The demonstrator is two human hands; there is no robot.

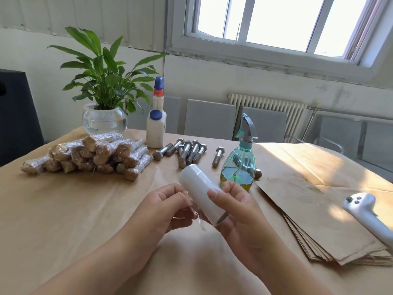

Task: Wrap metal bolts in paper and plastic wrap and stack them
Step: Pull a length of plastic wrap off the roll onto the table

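Roll of plastic wrap (pixel 201 193): gripped by right hand (pixel 238 211); loose film end pinched by left hand (pixel 168 206); wrapped bolts (pixel 89 156) stacked beyond.

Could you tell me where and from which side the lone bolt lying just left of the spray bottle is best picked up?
Pinch the lone bolt across its threaded shank, near the middle, coming down from above. It lies flat on the paper-covered table, apart from the other bolts, with its hex head at the far end. The spray bottle stands close on its right, so keep the fingers on the left, open side.

Bright daylight from blown-out window (pixel 276 20), wide-angle edge bending
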